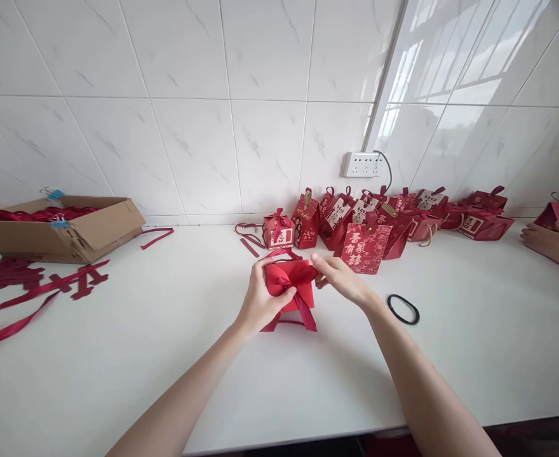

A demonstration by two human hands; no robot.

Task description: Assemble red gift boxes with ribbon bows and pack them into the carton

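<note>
A small red gift box point(303, 301) stands on the white table in front of me, with a dark red ribbon bow point(295, 279) across its top. My left hand point(263, 298) grips the box's left side, its thumb pressing on the middle of the bow. At the upper right of the bow, the fingers of my right hand point(331, 274) are pinched on the ribbon's right loop. Ribbon tails hang down the near side of the box. A twisted red cord shows below it.
An open cardboard box point(91, 244) of red ribbon stands at the left, with loose ribbons point(20, 324) nearby. Finished red boxes point(365, 244) line the wall. A black ring point(403, 309) lies right. Another person's hand point(549, 238) touches a box at far right.
</note>
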